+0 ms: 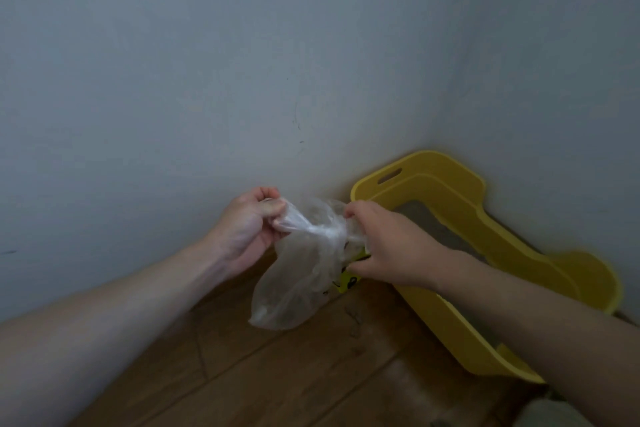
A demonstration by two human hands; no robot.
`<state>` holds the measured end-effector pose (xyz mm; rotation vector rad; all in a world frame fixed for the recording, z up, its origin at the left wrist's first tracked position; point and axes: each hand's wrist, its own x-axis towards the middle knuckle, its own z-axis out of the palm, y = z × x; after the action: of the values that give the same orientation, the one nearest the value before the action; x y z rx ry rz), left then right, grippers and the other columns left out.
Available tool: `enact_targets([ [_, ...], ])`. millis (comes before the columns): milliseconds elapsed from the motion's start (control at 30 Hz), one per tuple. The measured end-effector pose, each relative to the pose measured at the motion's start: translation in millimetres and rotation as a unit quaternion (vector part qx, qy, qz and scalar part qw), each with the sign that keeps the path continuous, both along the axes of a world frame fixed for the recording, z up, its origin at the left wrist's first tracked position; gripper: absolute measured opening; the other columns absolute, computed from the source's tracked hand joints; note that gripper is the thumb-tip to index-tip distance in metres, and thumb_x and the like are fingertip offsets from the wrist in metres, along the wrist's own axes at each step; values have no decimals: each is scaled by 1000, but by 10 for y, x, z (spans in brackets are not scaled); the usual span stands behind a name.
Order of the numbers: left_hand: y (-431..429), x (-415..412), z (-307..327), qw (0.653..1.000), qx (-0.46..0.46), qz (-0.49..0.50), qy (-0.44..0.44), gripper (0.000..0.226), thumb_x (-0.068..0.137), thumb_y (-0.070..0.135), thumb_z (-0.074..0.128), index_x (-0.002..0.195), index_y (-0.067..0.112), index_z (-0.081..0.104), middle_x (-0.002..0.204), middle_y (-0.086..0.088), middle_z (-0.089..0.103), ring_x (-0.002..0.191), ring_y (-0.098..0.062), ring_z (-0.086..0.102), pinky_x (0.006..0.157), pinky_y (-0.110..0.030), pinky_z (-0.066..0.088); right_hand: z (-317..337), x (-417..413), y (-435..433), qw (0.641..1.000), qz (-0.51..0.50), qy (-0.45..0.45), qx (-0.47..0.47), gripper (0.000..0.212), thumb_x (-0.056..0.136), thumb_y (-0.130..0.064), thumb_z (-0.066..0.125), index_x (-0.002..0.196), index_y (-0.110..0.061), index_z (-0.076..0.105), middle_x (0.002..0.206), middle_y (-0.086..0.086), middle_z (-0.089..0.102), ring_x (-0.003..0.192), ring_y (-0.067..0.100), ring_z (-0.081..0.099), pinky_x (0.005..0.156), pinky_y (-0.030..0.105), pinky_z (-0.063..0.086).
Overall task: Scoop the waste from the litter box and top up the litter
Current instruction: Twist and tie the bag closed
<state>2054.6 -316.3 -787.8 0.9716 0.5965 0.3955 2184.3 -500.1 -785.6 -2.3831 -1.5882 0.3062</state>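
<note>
A clear plastic bag (294,284) hangs in front of me above the wooden floor, its top twisted between my two hands. My left hand (249,229) pinches the bag's neck on the left side. My right hand (388,246) grips the other side of the neck, fingers closed on the film. The bag's lower part bulges with something pale inside. The yellow litter box (460,191) stands in the corner to the right, behind my right hand, with grey litter (440,229) showing inside it. No scoop is visible.
Grey walls (207,80) meet in a corner just behind the litter box. The wooden floor (311,374) spreads below my arms, with a few small dark specks (353,319) near the box. A pale object (554,412) sits at the bottom right edge.
</note>
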Motion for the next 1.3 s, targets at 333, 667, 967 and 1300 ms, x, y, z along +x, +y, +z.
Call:
enact_targets([
  [333,-60,-107,-59,996,58,-70,20,23,90,-9,50,83,13,52,68,-6,50,55,-16,47,43,-23,46,-114,-5,13,990,-72,-57,109,9,86,-25,55,81,-18,52,76,-3,42,71,30,52,58,38,40],
  [667,139,-290,-90,994,76,-59,48,22,67,1,67,81,12,54,68,-6,54,53,-13,52,42,-19,43,-54,83,-33,988,-59,58,134,21,81,-31,78,81,-20,61,72,-12,49,66,7,43,54,25,29],
  [967,74,-204,-57,969,217,-58,103,16,89,2,62,75,7,63,61,-4,58,44,-5,46,48,-18,39,-105,155,-42,976,-97,144,134,24,80,-34,80,92,-29,60,80,-4,61,65,13,54,56,34,44],
  [1300,179,-283,29,976,193,-10,103,9,81,-6,65,81,2,69,59,-2,67,53,-8,61,55,-17,53,-10,288,-140,953,-101,243,152,9,82,-14,80,87,-15,72,54,-26,61,51,-11,54,50,6,38],
])
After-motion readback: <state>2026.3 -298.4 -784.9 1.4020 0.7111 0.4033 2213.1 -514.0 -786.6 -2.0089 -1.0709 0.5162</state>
